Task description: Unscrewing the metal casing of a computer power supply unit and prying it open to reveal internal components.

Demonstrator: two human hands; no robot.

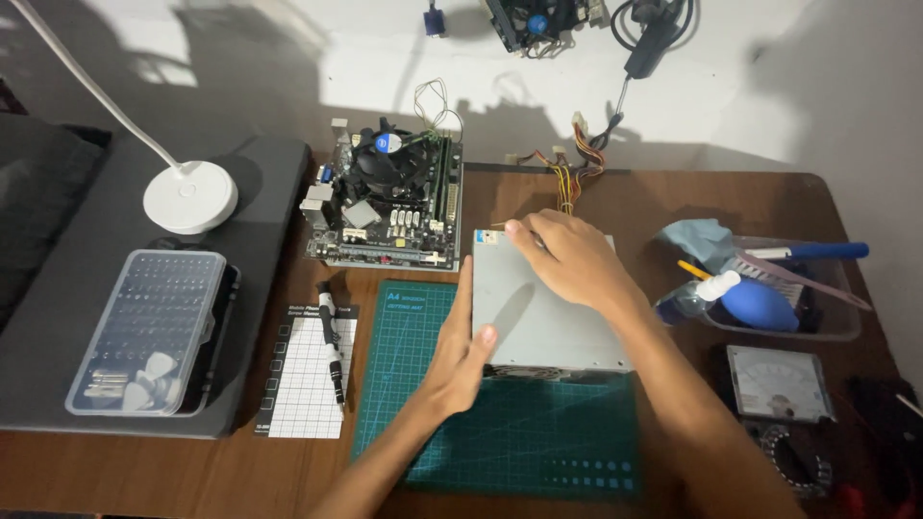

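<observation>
A grey metal power supply box (pixel 543 308) is seen at the centre of the view, resting partly on a green cutting mat (pixel 500 423) and partly on the brown worktop (pixel 673 207). Its left side is pressed by the left hand (pixel 461 356), palm flat and fingers extended, the grip not closed around it. The right hand (pixel 567 258) is laid on the box's top far edge, fingers curled over it; whether anything is pinched cannot be told. A bundle of coloured wires (pixel 567 178) is seen at 12 o'clock from the box. A motherboard with fan (pixel 389 197) is placed at 10 o'clock, touching the mat's far edge. At 9 o'clock a black screwdriver (pixel 332 346) lies on a gridded white pad (pixel 303 384). At 3 o'clock a clear tray (pixel 836 327) holds a blue blower (pixel 760 306).
</observation>
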